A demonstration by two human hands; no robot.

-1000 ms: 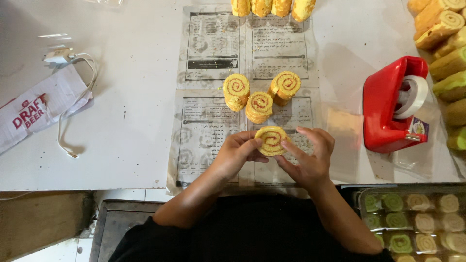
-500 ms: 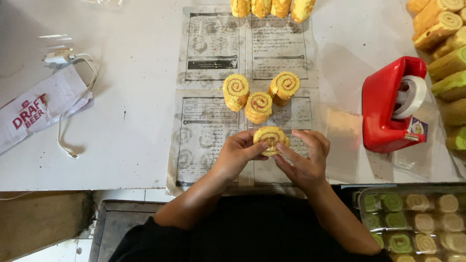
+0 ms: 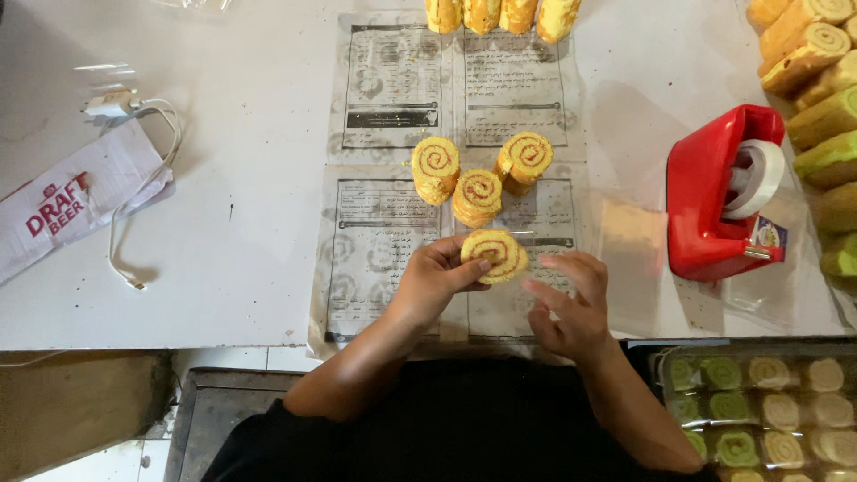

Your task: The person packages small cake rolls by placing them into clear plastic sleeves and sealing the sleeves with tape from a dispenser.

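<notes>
My left hand [image 3: 435, 282] grips a yellow swirl-roll cake slice [image 3: 494, 253] just above the printed paper sheets [image 3: 375, 223] on the white table [image 3: 241, 223]. My right hand [image 3: 571, 303] hovers just right of the slice, fingers spread, holding nothing. Three more wrapped swirl slices [image 3: 478, 174] stand upright in a cluster on the paper, a little beyond the held slice.
A red tape dispenser [image 3: 723, 201] sits to the right. Yellow and green roll cakes [image 3: 817, 80] line the right edge, several more slices [image 3: 500, 13] at the top. A tray of green and cream slices [image 3: 768, 411] lies lower right. A white pouch with a cord [image 3: 80, 192] is at left.
My right hand has let go of the slice and drawn back to the right with its fingers open. My left hand still holds the slice, shifted slightly up.
</notes>
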